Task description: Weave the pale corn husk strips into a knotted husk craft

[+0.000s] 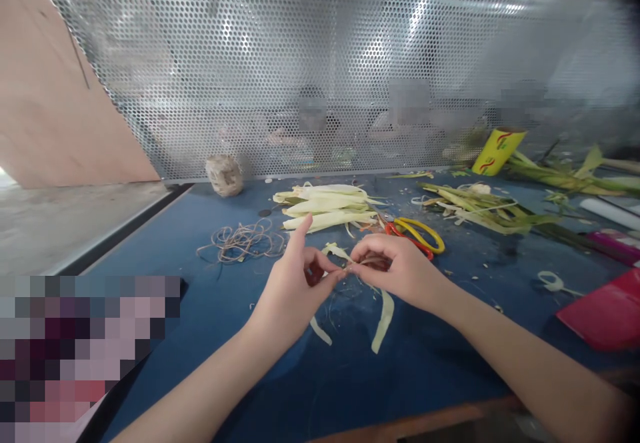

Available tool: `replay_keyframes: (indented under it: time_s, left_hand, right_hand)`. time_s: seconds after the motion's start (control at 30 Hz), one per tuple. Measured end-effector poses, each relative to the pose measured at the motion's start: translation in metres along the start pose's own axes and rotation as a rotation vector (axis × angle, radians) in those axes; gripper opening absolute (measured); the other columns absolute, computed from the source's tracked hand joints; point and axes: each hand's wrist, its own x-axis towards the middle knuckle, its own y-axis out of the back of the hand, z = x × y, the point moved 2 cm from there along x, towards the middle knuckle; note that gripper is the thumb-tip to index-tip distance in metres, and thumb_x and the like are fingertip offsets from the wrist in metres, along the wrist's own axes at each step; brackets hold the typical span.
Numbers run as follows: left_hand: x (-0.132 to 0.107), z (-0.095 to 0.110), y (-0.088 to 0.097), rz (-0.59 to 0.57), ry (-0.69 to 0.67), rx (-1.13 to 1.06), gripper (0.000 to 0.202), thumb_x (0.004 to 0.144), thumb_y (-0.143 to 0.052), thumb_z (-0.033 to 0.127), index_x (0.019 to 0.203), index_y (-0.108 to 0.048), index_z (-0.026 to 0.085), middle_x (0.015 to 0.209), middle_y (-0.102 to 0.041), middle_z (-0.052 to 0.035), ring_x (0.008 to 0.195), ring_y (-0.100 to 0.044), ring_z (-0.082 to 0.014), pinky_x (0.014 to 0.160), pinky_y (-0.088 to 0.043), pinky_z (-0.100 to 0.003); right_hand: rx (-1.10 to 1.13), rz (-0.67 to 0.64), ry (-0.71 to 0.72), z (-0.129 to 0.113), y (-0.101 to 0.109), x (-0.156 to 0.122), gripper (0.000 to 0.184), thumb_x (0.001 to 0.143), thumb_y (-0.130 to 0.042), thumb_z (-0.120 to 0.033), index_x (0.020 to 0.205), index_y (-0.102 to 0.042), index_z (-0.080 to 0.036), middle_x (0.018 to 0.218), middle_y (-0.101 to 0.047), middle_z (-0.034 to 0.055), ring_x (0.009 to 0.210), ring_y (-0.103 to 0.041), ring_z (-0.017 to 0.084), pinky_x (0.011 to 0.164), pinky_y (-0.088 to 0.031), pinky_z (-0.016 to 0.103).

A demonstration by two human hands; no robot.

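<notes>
The left hand (295,280) and the right hand (397,270) are coming together over the middle of the counter (280,390), their fingertips meeting and clamping on a narrow, pale husk strip (384,320); the pinched part is too small to make out. One left digit is pointing up. Strip ends are trailing below the hands toward the near edge, and bare blue surface is showing between them and that edge. Both forearms are crossing the near side.

Beyond the hands, toward the far edge, pale corn husks (330,206) are lying in a pile, with scissors (420,235) with yellow and red handles resting just beside its right end, near the right hand. Tangled twine (243,242) is lying between the left edge and the husks. A whitish roll (225,175) is standing near the far left corner. Greener husks (475,206) are spreading right of the scissors, and a yellow cylinder (499,151) is tilting near the far edge. A perforated metal screen (300,50) is rising along that far edge. Toward the right, a red packet (605,310) is lying near the right forearm.
</notes>
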Motion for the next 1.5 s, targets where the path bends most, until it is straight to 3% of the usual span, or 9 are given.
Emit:
replay_keyframes:
  time_s: [0.3, 0.5, 0.67, 0.73, 0.83, 0.9, 1.03, 1.33, 1.5]
  left_hand:
    - [0.000, 0.003, -0.001, -0.092, 0.024, -0.117, 0.075, 0.070, -0.057, 0.019, 0.134, -0.019, 0.012, 0.065, -0.052, 0.0044, 0.060, -0.053, -0.0119, 0.059, -0.043, -0.026]
    - [-0.001, 0.007, 0.002, -0.096, -0.027, -0.114, 0.064, 0.073, -0.054, 0.017, 0.130, -0.024, 0.015, 0.071, -0.051, 0.0028, 0.065, -0.052, -0.0116, 0.063, -0.044, -0.027]
    - [-0.003, 0.004, -0.003, -0.141, -0.029, -0.161, 0.054, 0.076, -0.049, 0.017, 0.125, -0.027, 0.018, 0.077, -0.048, 0.0009, 0.069, -0.051, -0.0123, 0.059, -0.043, -0.025]
    - [-0.003, 0.004, -0.001, -0.056, -0.083, -0.061, 0.049, 0.077, -0.047, 0.017, 0.123, -0.030, 0.016, 0.081, -0.049, -0.0013, 0.074, -0.052, -0.0141, 0.063, -0.044, -0.028]
    - [-0.006, 0.009, 0.005, 0.247, -0.294, 0.271, 0.046, 0.075, -0.051, 0.017, 0.118, -0.037, 0.016, 0.093, -0.052, -0.0057, 0.092, -0.049, -0.0189, 0.082, -0.039, -0.035]
    - [-0.009, 0.012, 0.003, 0.226, -0.422, 0.376, 0.038, 0.076, -0.050, 0.016, 0.114, -0.040, 0.018, 0.085, -0.055, -0.0031, 0.091, -0.050, -0.0182, 0.086, -0.036, -0.035]
    - [-0.012, 0.009, -0.007, -0.036, -0.288, 0.257, 0.058, 0.079, -0.048, 0.020, 0.130, -0.021, 0.019, 0.086, -0.062, -0.0024, 0.085, -0.055, -0.0165, 0.078, -0.039, -0.031]
    - [-0.008, 0.007, -0.010, 0.038, -0.042, -0.029, 0.105, 0.073, -0.061, 0.029, 0.134, 0.024, 0.015, 0.079, -0.068, -0.0016, 0.067, -0.053, -0.0144, 0.066, -0.040, -0.030]
    - [-0.006, 0.004, -0.012, 0.013, 0.003, -0.133, 0.110, 0.071, -0.063, 0.028, 0.132, 0.028, 0.018, 0.070, -0.061, 0.0037, 0.060, -0.050, -0.0120, 0.059, -0.039, -0.027]
  right_hand:
    - [0.117, -0.063, -0.105, 0.000, 0.002, 0.001, 0.006, 0.073, -0.059, -0.022, 0.073, -0.057, -0.017, 0.071, -0.057, 0.0011, 0.064, -0.055, 0.011, 0.059, -0.045, 0.022]
    - [0.271, -0.262, -0.231, 0.003, 0.001, 0.002, 0.021, 0.081, -0.051, -0.037, 0.081, -0.055, -0.016, 0.060, -0.045, -0.0041, 0.051, -0.040, 0.007, 0.047, -0.033, 0.019]
    - [0.296, -0.251, -0.212, -0.001, 0.001, 0.001, 0.018, 0.079, -0.055, -0.033, 0.075, -0.052, -0.016, 0.060, -0.044, -0.0049, 0.051, -0.039, 0.006, 0.048, -0.033, 0.018]
    - [0.315, -0.208, -0.201, -0.002, 0.000, 0.001, 0.015, 0.078, -0.058, -0.029, 0.074, -0.053, -0.016, 0.060, -0.046, -0.0050, 0.051, -0.040, 0.005, 0.048, -0.033, 0.017]
    - [0.434, -0.086, -0.213, 0.002, 0.001, 0.003, 0.016, 0.077, -0.058, -0.031, 0.075, -0.053, -0.016, 0.054, -0.045, -0.0059, 0.045, -0.040, 0.005, 0.042, -0.032, 0.017]
    - [0.553, 0.005, -0.248, 0.006, 0.002, 0.005, 0.020, 0.075, -0.061, -0.034, 0.077, -0.053, -0.016, 0.051, -0.045, -0.0064, 0.042, -0.039, 0.005, 0.038, -0.029, 0.017]
    - [0.652, 0.040, -0.261, 0.008, 0.002, 0.005, 0.021, 0.073, -0.064, -0.034, 0.075, -0.053, -0.016, 0.051, -0.048, -0.0054, 0.041, -0.041, 0.005, 0.035, -0.027, 0.015]
    - [0.582, -0.010, -0.160, 0.005, -0.004, 0.003, 0.020, 0.075, -0.061, -0.025, 0.094, -0.061, -0.018, 0.058, -0.054, -0.0042, 0.040, -0.042, 0.003, 0.036, -0.034, 0.015]
    - [0.550, -0.012, -0.179, 0.006, -0.004, 0.003, 0.018, 0.073, -0.063, -0.027, 0.089, -0.063, -0.017, 0.059, -0.056, -0.0025, 0.042, -0.047, 0.004, 0.034, -0.034, 0.014]
